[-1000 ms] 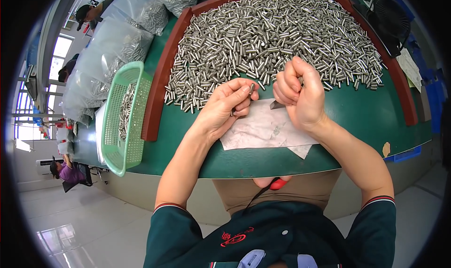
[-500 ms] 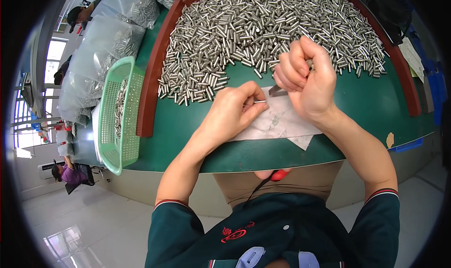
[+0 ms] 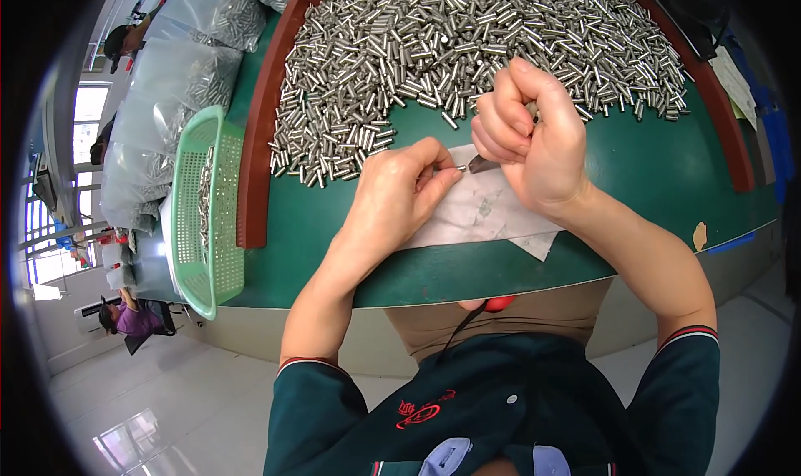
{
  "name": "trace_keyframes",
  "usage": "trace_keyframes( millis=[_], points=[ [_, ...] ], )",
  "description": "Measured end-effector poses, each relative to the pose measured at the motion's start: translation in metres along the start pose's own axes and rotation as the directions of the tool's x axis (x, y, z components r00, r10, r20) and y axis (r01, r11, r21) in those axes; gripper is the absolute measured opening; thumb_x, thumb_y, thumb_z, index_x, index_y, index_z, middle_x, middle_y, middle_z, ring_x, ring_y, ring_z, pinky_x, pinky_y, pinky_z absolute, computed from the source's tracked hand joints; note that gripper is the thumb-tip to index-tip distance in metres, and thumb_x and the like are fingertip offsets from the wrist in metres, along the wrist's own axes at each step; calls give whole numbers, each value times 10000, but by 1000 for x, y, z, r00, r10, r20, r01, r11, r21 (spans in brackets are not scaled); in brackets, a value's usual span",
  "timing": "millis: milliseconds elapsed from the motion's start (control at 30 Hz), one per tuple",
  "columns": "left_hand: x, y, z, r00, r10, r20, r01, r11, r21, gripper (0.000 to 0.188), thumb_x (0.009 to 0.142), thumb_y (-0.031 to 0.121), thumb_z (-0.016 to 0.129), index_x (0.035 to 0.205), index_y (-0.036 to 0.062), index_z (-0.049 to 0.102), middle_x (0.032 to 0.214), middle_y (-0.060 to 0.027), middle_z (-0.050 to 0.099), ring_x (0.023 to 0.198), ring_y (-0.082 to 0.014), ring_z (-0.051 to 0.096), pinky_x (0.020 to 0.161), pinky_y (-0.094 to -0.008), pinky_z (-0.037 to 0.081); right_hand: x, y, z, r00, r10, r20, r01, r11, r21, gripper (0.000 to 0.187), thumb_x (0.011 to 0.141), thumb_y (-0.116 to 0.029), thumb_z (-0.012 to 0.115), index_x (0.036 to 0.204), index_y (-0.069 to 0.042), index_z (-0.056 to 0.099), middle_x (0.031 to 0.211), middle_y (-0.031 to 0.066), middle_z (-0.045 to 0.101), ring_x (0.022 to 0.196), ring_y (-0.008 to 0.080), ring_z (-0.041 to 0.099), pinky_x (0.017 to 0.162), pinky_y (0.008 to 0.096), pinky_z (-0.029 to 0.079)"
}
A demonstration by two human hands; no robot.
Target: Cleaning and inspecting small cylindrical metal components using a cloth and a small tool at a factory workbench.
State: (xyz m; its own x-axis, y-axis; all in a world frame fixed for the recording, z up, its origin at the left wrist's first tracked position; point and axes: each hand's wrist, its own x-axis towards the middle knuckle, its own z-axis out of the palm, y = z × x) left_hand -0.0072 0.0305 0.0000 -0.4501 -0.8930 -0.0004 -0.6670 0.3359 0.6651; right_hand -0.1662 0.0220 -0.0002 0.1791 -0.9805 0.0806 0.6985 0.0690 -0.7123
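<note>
My left hand (image 3: 399, 188) pinches a small metal pin (image 3: 461, 168) between thumb and fingertips, just above a stained white cloth (image 3: 476, 213). Closed in a fist, my right hand (image 3: 538, 138) grips a flat dark blade-like tool (image 3: 481, 164). The blade's tip points left and lies close to the end of the pin; I cannot tell if they touch. The fist hides the rest of the tool. Beyond both hands spreads a large heap of short silvery metal pins (image 3: 467, 50).
The green table (image 3: 667, 192) has red-brown wooden rails (image 3: 260, 151) around the heap. On the left stands a light green perforated basket (image 3: 221, 251) with some pins in it. Clear plastic bags (image 3: 150, 109) of pins lie behind it. Farther off sits a person in purple (image 3: 138, 320).
The blade in my right hand has come nearer to the pin in my left. Both hands appear slightly farther left and up, partly because the whole view has shifted.
</note>
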Motion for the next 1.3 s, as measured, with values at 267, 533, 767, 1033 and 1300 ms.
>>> trace_keyframes(
  millis=[267, 533, 767, 1033, 1300],
  points=[
    [0, 0, 2, 998, 37, -47, -37, 999, 4, 101, 726, 67, 644, 723, -13, 583, 507, -34, 480, 450, -75, 387, 425, -231, 339, 0, 3, 0, 1000, -8, -9, 8, 1000, 28, 392, 871, -254, 326, 513, -102, 275, 407, -21, 255, 373, 68, 180, 372, 234, 162],
    [1, 3, 1, 998, 32, -52, -31, 999, 25, 112, 702, 85, 645, 688, 1, 573, 522, -106, 533, 449, -219, 522, 442, -303, 402, 0, 4, -1, 1000, -14, -18, 15, 999, 41, 381, 865, -235, 328, 513, -97, 281, 414, -22, 256, 376, 65, 184, 374, 232, 165],
    [3, 3, 3, 998, 33, -58, -32, 999, 17, 117, 682, 65, 647, 658, -9, 560, 516, -119, 532, 453, -240, 528, 450, -319, 408, -3, 6, 4, 999, -29, -28, 29, 999, 16, 376, 864, -213, 339, 512, -90, 290, 430, -24, 266, 389, 58, 208, 378, 229, 173],
    [4, 2, 1, 999, 34, -36, -34, 999, 3, 116, 680, 61, 643, 672, -11, 553, 508, -131, 520, 445, -254, 520, 453, -328, 409, -2, 6, 10, 998, -43, -47, 35, 985, -168, 395, 887, -251, 292, 516, -117, 270, 415, -22, 249, 388, 71, 167, 386, 234, 157],
    [8, -21, -23, 950, -12, 310, 308, -85, -947, 95, 862, 140, 515, 808, 65, 498, 769, -61, 491, 509, -27, 279, 452, -150, 262, 5, -5, -1, 998, -45, -36, 43, 998, -46, 410, 895, -281, 276, 513, -133, 262, 407, -30, 234, 382, 81, 149, 393, 241, 163]
  ],
)
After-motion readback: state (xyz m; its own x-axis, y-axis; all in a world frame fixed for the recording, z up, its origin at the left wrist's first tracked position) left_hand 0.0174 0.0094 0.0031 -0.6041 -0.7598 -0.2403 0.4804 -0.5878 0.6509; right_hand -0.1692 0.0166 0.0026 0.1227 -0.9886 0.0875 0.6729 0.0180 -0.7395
